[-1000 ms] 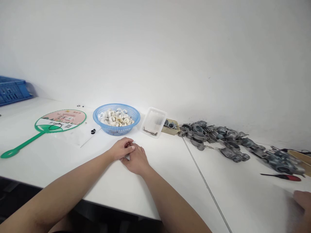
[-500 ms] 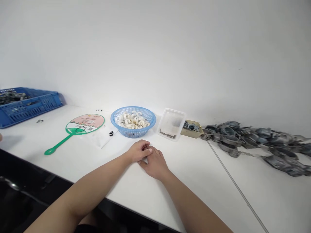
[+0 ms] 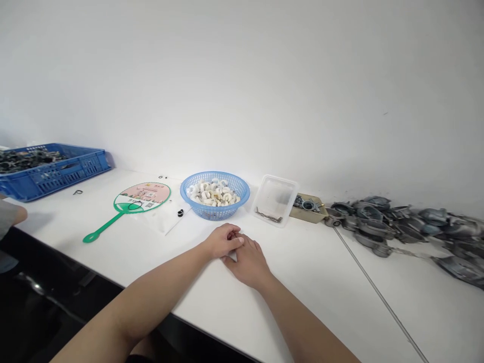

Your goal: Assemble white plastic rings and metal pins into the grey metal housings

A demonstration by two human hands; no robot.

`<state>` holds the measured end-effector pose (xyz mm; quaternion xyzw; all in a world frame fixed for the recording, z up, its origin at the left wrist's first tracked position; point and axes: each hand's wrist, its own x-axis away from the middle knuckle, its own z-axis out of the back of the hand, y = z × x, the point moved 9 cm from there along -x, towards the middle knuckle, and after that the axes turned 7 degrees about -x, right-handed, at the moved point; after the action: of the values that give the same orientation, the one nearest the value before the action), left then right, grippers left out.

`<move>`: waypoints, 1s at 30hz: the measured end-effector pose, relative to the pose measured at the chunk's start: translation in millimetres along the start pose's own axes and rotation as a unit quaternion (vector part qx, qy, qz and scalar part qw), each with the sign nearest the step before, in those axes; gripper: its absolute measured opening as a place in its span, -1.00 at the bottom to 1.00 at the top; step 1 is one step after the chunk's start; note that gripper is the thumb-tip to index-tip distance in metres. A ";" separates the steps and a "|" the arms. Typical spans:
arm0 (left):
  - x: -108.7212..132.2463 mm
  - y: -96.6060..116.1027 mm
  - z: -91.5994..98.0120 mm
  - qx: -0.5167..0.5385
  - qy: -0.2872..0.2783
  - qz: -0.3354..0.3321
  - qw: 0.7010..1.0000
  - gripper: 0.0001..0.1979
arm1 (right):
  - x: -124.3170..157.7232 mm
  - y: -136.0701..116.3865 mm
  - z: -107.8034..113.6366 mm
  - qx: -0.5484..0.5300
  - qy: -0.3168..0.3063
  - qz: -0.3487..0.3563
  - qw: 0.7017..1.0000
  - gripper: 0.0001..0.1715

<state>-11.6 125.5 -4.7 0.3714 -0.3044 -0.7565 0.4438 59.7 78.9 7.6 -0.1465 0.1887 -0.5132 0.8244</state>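
Note:
My left hand (image 3: 222,241) rests on the white table (image 3: 212,307) with its fingers curled loosely and its thumb lying across the fingers of my right hand (image 3: 250,263). The right hand lies low on the table, fingers outstretched and partly covered by the left thumb. No object shows in either hand. Just beyond them stands a blue round basket (image 3: 215,213) full of white ring-like plastic pieces (image 3: 215,193). Right of it, a clear plastic tray (image 3: 275,196) stands tilted, with thin metal pins (image 3: 268,216) along its lower side.
A beige box (image 3: 308,216) holds small metal parts. Grey metal castings (image 3: 374,228) are heaped on the right. Leftward lie a green-handled fan (image 3: 142,196), small black rings (image 3: 180,213) and a blue crate (image 3: 56,177) of dark parts. Another person's arm (image 3: 18,216) shows at the left edge.
The view has shifted a little, so things appear farther right and lower. More of the other person's arm shows at the left. My hands keep the same pose.

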 end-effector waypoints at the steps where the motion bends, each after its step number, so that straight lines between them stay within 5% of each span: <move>1: 0.1 -0.1 0.1 0.000 0.001 0.001 1.000 -0.56 | 0.1 -0.1 0.0 -0.002 0.000 -0.001 1.000 -0.39; 30: 0.6 -3.6 -1.4 0.024 0.002 0.018 1.000 -0.56 | 0.9 0.7 0.1 -0.005 0.014 0.011 1.000 -0.39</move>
<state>-12.2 126.3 -8.5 0.3778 -0.3282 -0.7400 0.4494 60.6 78.3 7.2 -0.1413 0.2044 -0.5053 0.8264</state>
